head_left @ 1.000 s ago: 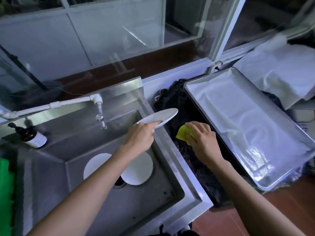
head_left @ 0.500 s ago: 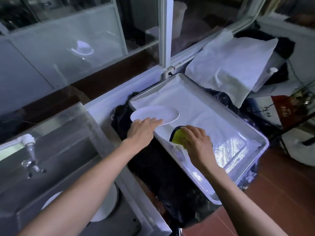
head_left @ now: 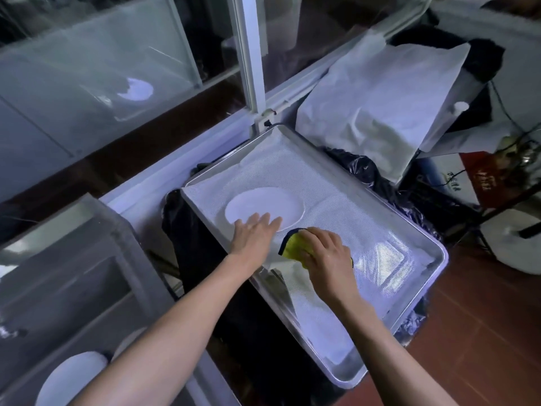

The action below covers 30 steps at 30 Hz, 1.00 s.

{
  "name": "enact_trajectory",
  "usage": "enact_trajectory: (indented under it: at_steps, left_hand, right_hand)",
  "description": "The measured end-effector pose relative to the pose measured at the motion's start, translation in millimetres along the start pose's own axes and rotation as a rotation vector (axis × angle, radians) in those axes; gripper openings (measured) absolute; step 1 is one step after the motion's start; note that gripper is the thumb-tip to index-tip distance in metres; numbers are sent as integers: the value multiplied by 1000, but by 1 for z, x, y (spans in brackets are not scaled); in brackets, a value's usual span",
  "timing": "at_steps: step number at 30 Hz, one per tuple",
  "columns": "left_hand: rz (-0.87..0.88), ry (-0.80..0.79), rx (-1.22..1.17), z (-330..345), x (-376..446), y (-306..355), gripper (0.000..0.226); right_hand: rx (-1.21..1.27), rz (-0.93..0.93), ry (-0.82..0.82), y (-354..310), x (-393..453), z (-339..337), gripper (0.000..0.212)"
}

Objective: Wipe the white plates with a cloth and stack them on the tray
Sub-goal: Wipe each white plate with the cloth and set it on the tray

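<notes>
White plate (head_left: 265, 206) lies flat on the lined metal tray (head_left: 409, 332), under the left hand's fingertips.

Left hand (head_left: 254, 235) is spread flat with fingers extended, its tips resting on the plate's near edge. Just beside it, the right hand (head_left: 328, 257) is curled over a yellow cloth (head_left: 294, 244) with a dark edge, pressing it onto the tray's white liner (head_left: 336, 206) next to the plate. Farther left, the steel sink (head_left: 73, 288) holds more white plates (head_left: 67, 379) at its bottom. Crumpled white sheeting (head_left: 380, 112) lies beyond the tray.
</notes>
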<state>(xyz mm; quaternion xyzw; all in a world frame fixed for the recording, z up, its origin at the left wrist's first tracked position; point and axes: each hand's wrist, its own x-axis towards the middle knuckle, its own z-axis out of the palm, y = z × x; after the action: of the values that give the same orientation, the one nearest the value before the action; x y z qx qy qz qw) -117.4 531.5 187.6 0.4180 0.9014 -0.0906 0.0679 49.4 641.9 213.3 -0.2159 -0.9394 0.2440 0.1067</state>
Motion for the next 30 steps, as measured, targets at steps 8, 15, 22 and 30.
enact_trajectory:
  at_steps: [8, 15, 22, 30]
  left_hand:
    - [-1, -27, 11, 16, 33, 0, 99]
    - [21, -1, 24, 18, 59, 1, 87]
    - [28, -64, -35, 30, 62, 3, 86]
    - [32, -24, -144, 28, 51, -1, 50]
  right_hand:
    - [21, 9, 36, 18, 13, 10, 37]
    - [2, 41, 33, 31, 21, 22, 39]
    - [0, 40, 81, 42, 22, 29, 38]
    - [-24, 48, 34, 50, 3, 31, 37]
